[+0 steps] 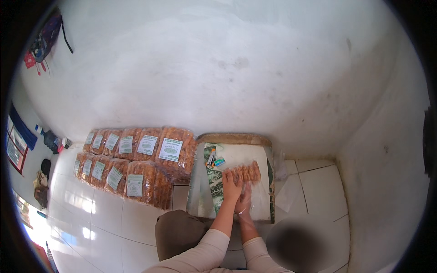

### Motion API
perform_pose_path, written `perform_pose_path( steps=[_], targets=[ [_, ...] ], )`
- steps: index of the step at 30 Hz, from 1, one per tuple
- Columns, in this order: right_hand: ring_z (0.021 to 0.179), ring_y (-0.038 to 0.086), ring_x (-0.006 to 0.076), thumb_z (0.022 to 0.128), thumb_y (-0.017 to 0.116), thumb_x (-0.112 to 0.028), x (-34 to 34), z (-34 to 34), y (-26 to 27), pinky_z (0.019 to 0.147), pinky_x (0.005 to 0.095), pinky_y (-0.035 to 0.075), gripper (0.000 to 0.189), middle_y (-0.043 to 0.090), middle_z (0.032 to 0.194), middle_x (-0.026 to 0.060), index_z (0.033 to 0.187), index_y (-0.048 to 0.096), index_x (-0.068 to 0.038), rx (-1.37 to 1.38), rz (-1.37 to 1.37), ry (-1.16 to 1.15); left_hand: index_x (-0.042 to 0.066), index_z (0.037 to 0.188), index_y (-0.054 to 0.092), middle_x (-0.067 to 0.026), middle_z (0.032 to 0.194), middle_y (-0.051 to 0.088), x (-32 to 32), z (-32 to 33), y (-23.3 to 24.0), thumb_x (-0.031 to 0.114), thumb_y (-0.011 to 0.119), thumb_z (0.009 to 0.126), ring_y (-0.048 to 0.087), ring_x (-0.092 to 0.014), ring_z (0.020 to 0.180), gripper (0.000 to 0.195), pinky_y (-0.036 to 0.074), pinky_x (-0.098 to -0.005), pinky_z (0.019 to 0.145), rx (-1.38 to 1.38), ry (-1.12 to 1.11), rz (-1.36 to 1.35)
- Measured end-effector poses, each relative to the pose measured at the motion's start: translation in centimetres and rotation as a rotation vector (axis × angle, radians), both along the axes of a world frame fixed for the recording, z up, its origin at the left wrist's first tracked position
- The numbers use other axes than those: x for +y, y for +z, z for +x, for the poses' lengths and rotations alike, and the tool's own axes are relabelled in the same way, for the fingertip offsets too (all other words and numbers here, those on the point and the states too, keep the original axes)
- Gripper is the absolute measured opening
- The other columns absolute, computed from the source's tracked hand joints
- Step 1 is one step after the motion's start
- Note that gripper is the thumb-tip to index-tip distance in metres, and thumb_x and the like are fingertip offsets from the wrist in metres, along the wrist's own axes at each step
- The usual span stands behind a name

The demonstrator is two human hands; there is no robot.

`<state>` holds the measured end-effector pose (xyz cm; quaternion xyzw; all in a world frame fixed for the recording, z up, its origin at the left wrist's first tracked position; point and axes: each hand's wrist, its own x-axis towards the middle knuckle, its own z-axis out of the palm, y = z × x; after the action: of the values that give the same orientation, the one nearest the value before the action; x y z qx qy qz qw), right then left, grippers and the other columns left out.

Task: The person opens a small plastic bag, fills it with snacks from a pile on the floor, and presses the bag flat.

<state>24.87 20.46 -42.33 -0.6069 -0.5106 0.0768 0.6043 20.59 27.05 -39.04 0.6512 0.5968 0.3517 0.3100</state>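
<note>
A row of brown snack pieces (251,170), seemingly in clear plastic, lies on a low table (261,204) with a white top. My left hand (231,184) rests with bent fingers at the near left end of the row. Beside it, my right hand (243,201), partly covered by clear plastic, touches the near side of the row; its fingers are partly hidden. Whether either hand grips the snacks cannot be told. A small stapler (211,157) and a small green-blue box (219,161) lie at the table's upper left, on a green patterned strip.
Two rows of labelled, clear-wrapped snack packs (146,181) stand on the tiled floor left of the table. Clear plastic bags (281,169) lie to its right. A white wall (232,85) rises behind. My knee (179,232) is near the table's lower left corner.
</note>
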Motion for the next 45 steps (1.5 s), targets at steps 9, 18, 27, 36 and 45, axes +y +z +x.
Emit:
perform_pose_path(
  steps=[9,18,27,36,45],
  targets=[
    [0.097,0.057,0.0235,0.084,0.052,0.002,1.6,3.1,-4.5,0.074,0.0282,0.05,0.059,0.047,0.122,0.0161,0.136,0.026,-0.008,0.471,-0.084,0.371,-0.001,0.136,0.027,-0.0309,0.139,0.017,-0.1,0.4,2.2,0.03,0.06,0.079,0.023,-0.042,0.129,0.073,0.025,-0.0381,0.106,0.018,0.003,-0.049],
    [0.092,0.06,0.0207,0.08,0.04,0.001,-6.6,6.6,0.3,0.077,0.029,0.047,0.041,0.06,0.105,0.015,0.121,0.048,-0.003,0.072,-0.585,0.209,-0.001,0.137,0.024,-0.0303,0.14,0.016,0.0,-0.4,0.9,0.028,0.059,0.079,0.025,-0.041,0.128,0.073,0.027,-0.0387,0.105,0.006,0.029,-0.014],
    [0.099,0.057,0.0332,0.079,0.049,-0.023,-14.1,5.3,8.9,0.086,0.0374,0.044,0.033,0.06,0.102,0.0218,0.102,0.062,-0.003,-0.242,-1.135,0.191,0.004,0.131,0.036,-0.0277,0.135,0.029,-1.9,-2.1,-0.1,0.032,0.056,0.083,0.03,-0.041,0.125,0.059,0.03,-0.0436,0.101,-0.073,0.02,0.157],
    [0.076,0.056,0.0115,0.087,0.055,-0.032,-21.7,7.0,32.4,0.068,0.0263,0.045,0.04,0.064,0.086,0.0082,0.114,0.057,-0.003,0.325,-0.488,-0.116,0.013,0.139,0.027,-0.0152,0.131,0.043,-5.9,3.4,11.9,0.034,0.048,0.091,0.047,-0.028,0.112,0.057,0.035,-0.0395,0.094,-0.401,-0.457,0.122],
    [0.108,0.052,0.0264,0.083,0.057,-0.042,-40.9,19.8,16.6,0.089,0.0396,0.042,0.057,0.051,0.12,0.0157,0.127,0.045,-0.008,0.125,-0.592,-0.91,0.022,0.142,0.019,-0.0102,0.127,0.049,-23.0,8.9,29.6,0.04,0.044,0.092,0.056,-0.02,0.1,0.059,0.043,-0.0309,0.083,-0.352,-1.499,-0.077]
  ],
)
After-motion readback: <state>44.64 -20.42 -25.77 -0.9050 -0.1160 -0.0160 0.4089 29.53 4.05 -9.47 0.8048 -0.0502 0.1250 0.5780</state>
